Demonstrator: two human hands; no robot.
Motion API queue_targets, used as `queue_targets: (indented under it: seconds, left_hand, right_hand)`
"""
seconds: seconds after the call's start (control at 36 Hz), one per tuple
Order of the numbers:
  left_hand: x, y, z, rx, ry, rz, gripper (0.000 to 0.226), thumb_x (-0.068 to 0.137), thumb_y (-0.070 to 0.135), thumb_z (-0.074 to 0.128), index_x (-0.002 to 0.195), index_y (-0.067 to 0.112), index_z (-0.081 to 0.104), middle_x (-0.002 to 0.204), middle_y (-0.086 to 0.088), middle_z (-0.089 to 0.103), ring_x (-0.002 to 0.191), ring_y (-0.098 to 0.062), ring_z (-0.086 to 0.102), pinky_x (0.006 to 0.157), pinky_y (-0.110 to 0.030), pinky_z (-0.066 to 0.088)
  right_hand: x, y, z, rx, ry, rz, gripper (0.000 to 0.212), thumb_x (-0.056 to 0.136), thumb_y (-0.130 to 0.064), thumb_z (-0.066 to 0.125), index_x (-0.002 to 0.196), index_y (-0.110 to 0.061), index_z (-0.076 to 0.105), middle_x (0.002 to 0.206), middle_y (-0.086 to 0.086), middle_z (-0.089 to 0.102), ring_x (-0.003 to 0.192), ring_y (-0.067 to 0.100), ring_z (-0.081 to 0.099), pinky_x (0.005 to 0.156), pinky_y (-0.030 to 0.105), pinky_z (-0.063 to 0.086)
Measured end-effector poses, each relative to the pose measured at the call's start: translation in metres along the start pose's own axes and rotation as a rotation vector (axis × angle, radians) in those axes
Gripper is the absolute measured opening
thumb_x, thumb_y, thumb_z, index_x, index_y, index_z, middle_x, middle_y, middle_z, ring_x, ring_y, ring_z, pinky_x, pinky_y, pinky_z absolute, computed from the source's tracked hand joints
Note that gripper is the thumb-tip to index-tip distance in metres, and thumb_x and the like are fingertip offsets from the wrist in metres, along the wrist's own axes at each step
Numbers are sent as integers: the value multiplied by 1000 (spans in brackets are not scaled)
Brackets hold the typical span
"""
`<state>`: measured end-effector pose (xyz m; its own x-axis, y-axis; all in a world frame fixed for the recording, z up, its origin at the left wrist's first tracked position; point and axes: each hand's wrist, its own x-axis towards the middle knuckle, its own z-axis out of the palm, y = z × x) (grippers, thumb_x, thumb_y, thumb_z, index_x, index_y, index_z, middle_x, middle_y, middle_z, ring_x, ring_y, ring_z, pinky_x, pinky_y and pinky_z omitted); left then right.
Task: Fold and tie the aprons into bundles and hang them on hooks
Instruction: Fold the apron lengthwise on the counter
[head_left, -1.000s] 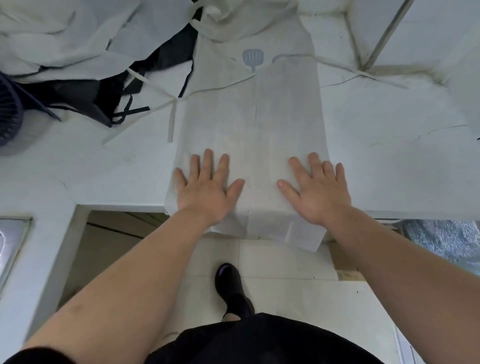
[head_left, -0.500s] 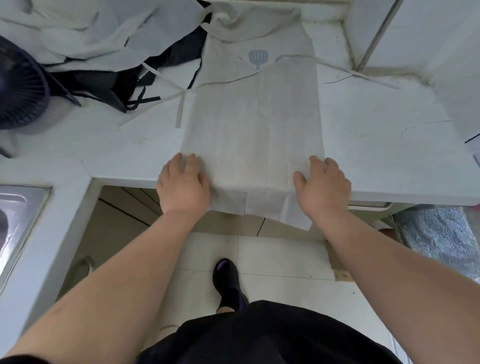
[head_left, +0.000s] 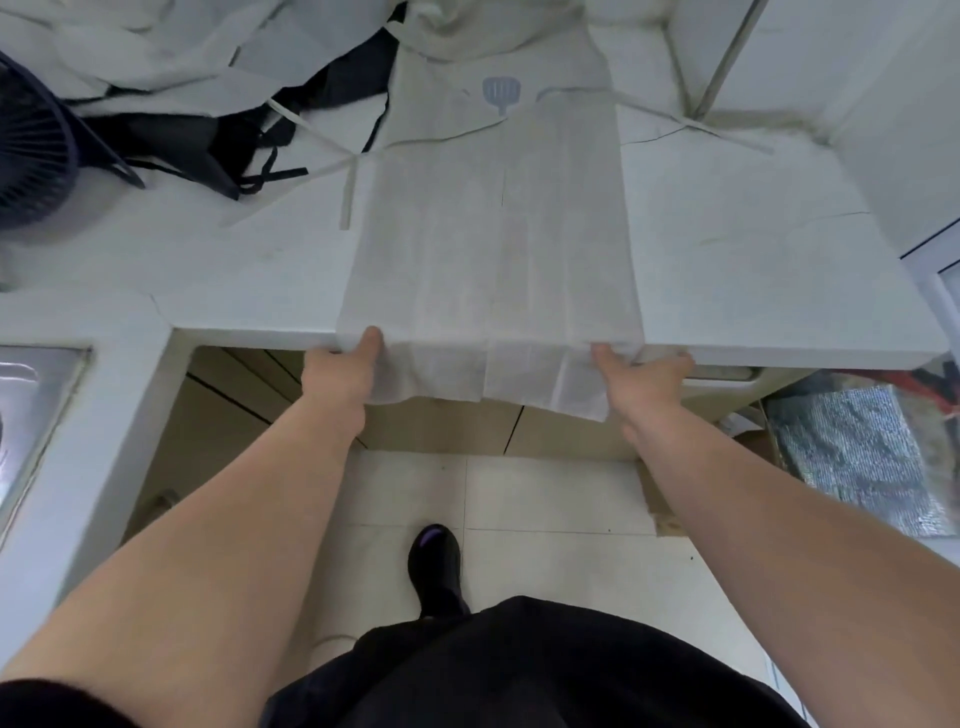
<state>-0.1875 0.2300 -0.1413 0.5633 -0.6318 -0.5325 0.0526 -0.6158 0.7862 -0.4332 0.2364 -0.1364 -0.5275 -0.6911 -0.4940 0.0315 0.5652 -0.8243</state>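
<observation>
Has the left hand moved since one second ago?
Yes. The left hand slid toward the person, off the apron top, to the table edge.

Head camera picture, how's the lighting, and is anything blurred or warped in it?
Head view: soft, even light, no hard shadows on the white apron; head view: the wide lens splays the counter edges and swells the forearms near the bottom; head view: fine detail is slightly smeary throughout.

White apron (head_left: 493, 249) folded lengthwise at frame centre on the counter (head_left: 753, 270), hem hanging over its edge; left hand (head_left: 343, 364) and right hand (head_left: 639, 374) each pinch a lower corner.
</observation>
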Motion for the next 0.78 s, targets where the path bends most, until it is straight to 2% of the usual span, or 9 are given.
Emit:
queue_targets:
  seconds: [0.08,0.14,0.22,0.39,0.5,0.56,0.64,0.69,0.78]
  left_hand:
    - [-3,-2,-4,27,-21,29,34,92,38,60,110,9,58,100,1,59,94,-20,53,82,-25,39]
    - [-5,-3,-9,75,-22,52,29,94,40,57,80,15,52,78,6,48,71,-14,47,70,-28,40]
    - [-7,-6,-15,147,-40,133,31,96,40,52,73,19,49,76,7,48,65,-8,44,67,-28,40]
    - [-11,1,-19,80,-168,142,17,94,39,56,86,25,56,89,8,60,82,-13,59,78,-35,51]
    - [-12,8,-25,52,-257,25,19,92,43,57,94,24,57,104,3,63,99,-22,61,93,-42,51]
    - [-12,13,-27,56,-244,11,24,94,39,55,108,20,55,102,5,60,99,-20,59,91,-39,50]
    - [-13,20,-31,91,-235,79,34,93,29,59,122,20,46,102,2,58,87,-16,59,73,-32,51]
    - [-17,28,-35,106,-260,137,38,92,19,61,123,25,40,94,-1,59,80,-18,60,68,-32,53]
    - [-21,42,-37,173,-350,170,24,92,9,59,108,25,52,89,-5,61,72,-21,60,68,-36,53]
  right_hand:
    - [4,1,0,-87,44,-21,66,88,-27,68,138,1,35,135,16,51,118,28,53,94,29,42]
    - [4,3,-4,-194,31,-103,33,91,-24,62,107,5,60,102,17,64,88,25,60,72,28,43]
    - [3,2,-15,-292,21,-203,38,94,-21,56,61,-8,43,62,8,43,59,20,40,54,29,30]
    - [-1,-14,-28,-34,-216,46,13,93,-5,54,81,-7,61,86,11,64,75,23,62,77,36,50]
    - [2,-22,-33,-32,-214,90,21,94,-20,57,89,0,61,99,18,67,87,31,66,85,43,53]
    - [3,-25,-35,-93,-194,38,17,93,-15,57,82,-2,56,94,29,62,84,31,63,78,39,51]
    - [2,-34,-38,-115,-229,-39,17,90,-4,57,96,-16,46,85,12,52,73,23,57,69,35,50]
    - [-1,-42,-42,-98,-301,-37,27,91,-1,54,110,-19,46,89,5,54,73,19,58,71,36,52]
    - [-4,-57,-46,-44,-404,65,19,92,-2,51,102,-15,60,92,5,62,73,17,60,57,25,53]
